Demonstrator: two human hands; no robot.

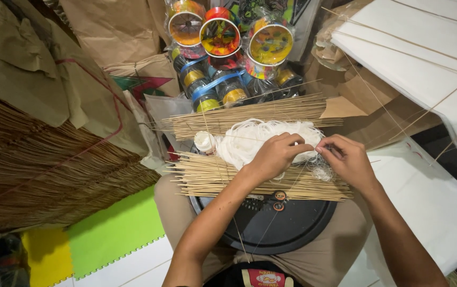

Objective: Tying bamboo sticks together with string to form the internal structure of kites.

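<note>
Both hands are pinching thin white thread: left hand (pixel 277 154) and right hand (pixel 347 159), fingertips nearly touching, right over the tangled thread pile (pixel 255 139). That pile sits between two bundles of bamboo sticks (pixel 223 178) on a round black tray (pixel 292 223) across the lap. Colourful spools (pixel 220 37) are stacked behind.

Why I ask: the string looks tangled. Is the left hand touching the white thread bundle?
Touching. The head view shows the left hand resting on the white thread bundle, its fingertips pinching strands beside the right hand.
</note>
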